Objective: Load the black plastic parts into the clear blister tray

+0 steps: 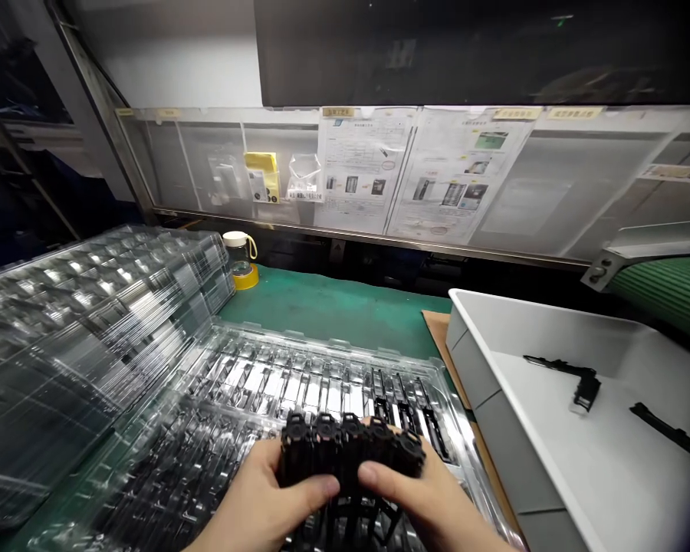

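Black plastic parts (pixel 350 448) sit bunched in both hands above a clear tray (pixel 299 383). Left hand (pixel 264 502) and right hand (pixel 431 498) clasp them, fingers closed, at the worktop's near edge.

Light: overhead, bright on trays (pixel 92 307), dim top and left.
Glare: white streaks on clear plastic.
Edges: wide-angle bowing, soft blur.
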### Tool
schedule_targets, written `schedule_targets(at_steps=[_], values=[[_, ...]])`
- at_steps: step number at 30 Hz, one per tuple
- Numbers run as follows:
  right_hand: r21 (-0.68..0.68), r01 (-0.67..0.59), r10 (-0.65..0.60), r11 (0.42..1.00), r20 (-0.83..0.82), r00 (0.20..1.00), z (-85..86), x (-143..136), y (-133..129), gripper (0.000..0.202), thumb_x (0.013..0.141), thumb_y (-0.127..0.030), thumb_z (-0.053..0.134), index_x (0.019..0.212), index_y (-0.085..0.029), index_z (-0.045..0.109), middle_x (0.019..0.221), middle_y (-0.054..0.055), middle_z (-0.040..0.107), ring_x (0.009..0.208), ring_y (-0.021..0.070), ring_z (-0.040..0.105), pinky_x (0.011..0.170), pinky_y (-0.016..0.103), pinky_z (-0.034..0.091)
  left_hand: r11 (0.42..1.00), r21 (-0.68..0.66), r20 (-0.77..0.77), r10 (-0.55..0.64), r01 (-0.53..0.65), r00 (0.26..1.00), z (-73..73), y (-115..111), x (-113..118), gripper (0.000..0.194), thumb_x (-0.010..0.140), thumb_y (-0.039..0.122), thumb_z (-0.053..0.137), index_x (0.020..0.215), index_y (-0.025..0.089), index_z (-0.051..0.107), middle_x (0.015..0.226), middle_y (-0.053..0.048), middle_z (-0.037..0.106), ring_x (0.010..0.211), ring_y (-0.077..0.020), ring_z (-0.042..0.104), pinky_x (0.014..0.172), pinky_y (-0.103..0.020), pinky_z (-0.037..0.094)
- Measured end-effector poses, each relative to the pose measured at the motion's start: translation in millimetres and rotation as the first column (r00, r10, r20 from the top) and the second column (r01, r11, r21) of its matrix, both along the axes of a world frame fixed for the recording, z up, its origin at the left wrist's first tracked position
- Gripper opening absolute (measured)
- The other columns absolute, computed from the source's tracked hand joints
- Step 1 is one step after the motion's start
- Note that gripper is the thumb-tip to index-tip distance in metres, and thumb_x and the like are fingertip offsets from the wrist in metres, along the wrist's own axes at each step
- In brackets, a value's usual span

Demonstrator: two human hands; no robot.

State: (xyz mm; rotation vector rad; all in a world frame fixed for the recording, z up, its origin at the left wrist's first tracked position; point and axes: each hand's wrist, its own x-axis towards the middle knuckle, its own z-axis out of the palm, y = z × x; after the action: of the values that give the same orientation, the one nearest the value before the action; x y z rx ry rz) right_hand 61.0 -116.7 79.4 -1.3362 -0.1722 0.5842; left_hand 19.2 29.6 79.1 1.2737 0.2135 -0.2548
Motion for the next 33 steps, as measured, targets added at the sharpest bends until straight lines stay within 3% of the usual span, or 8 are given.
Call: schedule_targets(at_steps=[5,8,19,23,25,28,31,33], values=[[-0.110,-0.024,0.061,0.994,0.336,0.940,-2.6,-2.1,-0.9,0.007,0.058,-0.025,0.057,0.063,-0.020,0.056,0.072,0.002,0.048,0.061,0.0140,0.046,0.056,0.025,0.037,0.973,0.219,0.317,-0.006,-0.067,0.949,0.1,1.9,-1.1,0.010,0.060,0.020,0.060,0.069,0.019,0.064,0.072,-0.005,0.061,0.068,-0.0194,0.054,0.063,-0.024,0.042],[-0.156,-0.033,0.096,0.987,0.413,0.906,-3.6,-2.0,-1.1,0.005,0.058,-0.023,0.057,0.055,-0.020,0.054,0.073,0.002,0.045,0.060,0.0138,0.044,0.055,0.025,0.035,0.962,0.252,0.352,0.006,-0.101,0.936,-2.6,1.6,-2.2,0.010,0.060,0.020,0.061,0.069,0.018,0.065,0.075,-0.008,0.061,0.065,-0.0200,0.054,0.059,-0.025,0.042],[-0.237,-0.090,0.207,0.967,0.531,0.822,-12.7,0.8,-4.3,0.009,0.062,-0.030,0.055,0.064,-0.023,0.060,0.076,0.004,0.045,0.065,0.0166,0.047,0.058,0.026,0.035,0.942,0.320,0.438,-0.052,-0.102,0.898,-7.7,5.9,-1.0,0.006,0.062,0.023,0.059,0.062,0.020,0.065,0.072,-0.007,0.062,0.061,-0.0191,0.055,0.057,-0.026,0.044],[-0.267,-0.123,0.247,0.956,0.501,0.829,-9.1,1.4,-2.7,0.010,0.062,-0.029,0.053,0.062,-0.021,0.060,0.076,0.005,0.045,0.064,0.0157,0.046,0.058,0.026,0.035,0.930,0.362,0.391,-0.083,-0.070,0.917,-8.4,11.5,-1.6,0.006,0.061,0.022,0.059,0.061,0.021,0.065,0.076,-0.007,0.061,0.063,-0.0189,0.055,0.060,-0.025,0.043],[-0.299,-0.165,0.286,0.940,0.426,0.858,-4.7,3.4,-2.1,0.007,0.061,-0.024,0.054,0.061,-0.019,0.059,0.077,0.004,0.047,0.065,0.0149,0.046,0.058,0.026,0.035,0.922,0.388,0.279,-0.128,0.011,0.952,-7.9,17.8,-1.4,0.005,0.060,0.019,0.059,0.063,0.019,0.064,0.079,-0.006,0.060,0.067,-0.0191,0.054,0.062,-0.024,0.042],[-0.351,-0.161,0.273,0.922,0.297,0.915,2.2,9.7,-1.7,0.007,0.059,-0.021,0.055,0.065,-0.019,0.056,0.072,0.001,0.051,0.064,0.0141,0.046,0.058,0.024,0.035,0.961,0.256,0.032,-0.116,0.104,0.993,-2.9,34.0,0.3,0.015,0.060,0.020,0.059,0.074,0.015,0.058,0.081,-0.008,0.059,0.076,-0.0223,0.053,0.069,-0.028,0.040],[-0.478,-0.140,0.282,0.867,0.239,0.929,8.1,19.9,0.0,0.008,0.064,-0.023,0.052,0.070,-0.019,0.052,0.066,-0.001,0.052,0.064,0.0140,0.047,0.059,0.024,0.036,0.986,0.141,-0.099,-0.079,0.092,0.992,6.7,57.3,3.8,0.023,0.067,0.027,0.050,0.085,0.012,0.050,0.086,-0.010,0.057,0.080,-0.0241,0.052,0.072,-0.034,0.039],[-0.565,-0.128,0.379,0.815,0.354,0.855,9.5,29.1,3.7,0.007,0.068,-0.024,0.049,0.072,-0.019,0.053,0.075,0.001,0.052,0.069,0.0144,0.047,0.062,0.025,0.037,0.955,0.284,-0.091,-0.057,0.081,0.994,12.7,73.8,7.3,0.023,0.070,0.029,0.046,0.086,0.014,0.050,0.092,-0.009,0.056,0.087,-0.0237,0.049,0.078,-0.035,0.036]])
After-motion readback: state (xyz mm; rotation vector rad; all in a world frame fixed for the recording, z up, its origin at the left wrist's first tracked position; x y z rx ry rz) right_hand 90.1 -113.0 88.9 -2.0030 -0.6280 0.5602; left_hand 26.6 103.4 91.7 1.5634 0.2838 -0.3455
